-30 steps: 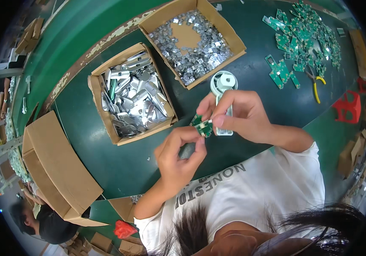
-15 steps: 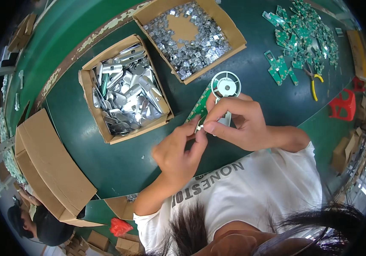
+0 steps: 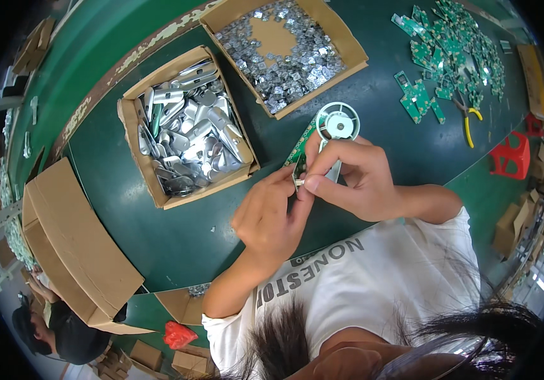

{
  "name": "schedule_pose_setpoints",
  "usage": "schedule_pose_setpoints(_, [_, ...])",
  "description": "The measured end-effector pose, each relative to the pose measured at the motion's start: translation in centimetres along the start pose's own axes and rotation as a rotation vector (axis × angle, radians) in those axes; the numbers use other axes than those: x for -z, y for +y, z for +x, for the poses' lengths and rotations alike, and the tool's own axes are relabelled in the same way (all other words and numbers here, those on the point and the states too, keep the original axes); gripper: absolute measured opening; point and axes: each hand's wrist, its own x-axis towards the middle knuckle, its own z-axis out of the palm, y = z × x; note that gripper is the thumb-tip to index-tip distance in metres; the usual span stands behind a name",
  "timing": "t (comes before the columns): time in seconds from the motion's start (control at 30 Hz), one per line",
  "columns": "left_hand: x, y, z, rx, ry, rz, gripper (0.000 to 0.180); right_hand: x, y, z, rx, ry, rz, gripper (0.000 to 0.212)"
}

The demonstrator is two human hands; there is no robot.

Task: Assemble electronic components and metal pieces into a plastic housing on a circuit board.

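Both of my hands meet above the table in the middle. My left hand (image 3: pixel 270 212) is closed on a small dark green circuit board (image 3: pixel 299 168), held between thumb and fingers. My right hand (image 3: pixel 357 177), thumb and forefinger pinched, holds a small white piece (image 3: pixel 300 182) against that board's lower edge. Its exact kind is too small to tell. Just beyond my fingers, a pale spoked reel (image 3: pixel 338 121) with a white body is partly hidden by my right hand. A green circuit board strip (image 3: pixel 301 144) slants beside the reel.
A cardboard box of shiny metal plates (image 3: pixel 189 130) stands left; another with small metal pieces (image 3: pixel 284 57) lies beyond. At far right are piled green circuit boards (image 3: pixel 455 57) and yellow-handled pliers (image 3: pixel 468 123). An open carton (image 3: pixel 78 244) is at left, a red stool (image 3: pixel 510 156) at right.
The small board between my fingers has turned, so more of its dark green face shows. My left hand has shifted slightly right, its fingers closer to my right hand.
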Motion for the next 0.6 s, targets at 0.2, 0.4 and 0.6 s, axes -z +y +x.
schedule_pose_setpoints(0.2, [-0.1,0.0,0.1,-0.040,0.007,0.023,0.021,-0.2,0.1,-0.3,-0.025,0.038,0.085,0.010])
schedule_pose_setpoints(0.4, [-0.4,-0.4,-0.1,-0.117,-0.021,0.099,0.019,0.4,-0.7,-0.3,-0.215,-0.065,-0.063,0.006])
schedule_pose_setpoints(0.6, [-0.3,-0.3,-0.1,-0.128,-0.008,0.065,0.020,0.3,-0.6,-0.3,-0.136,-0.119,0.026,0.007])
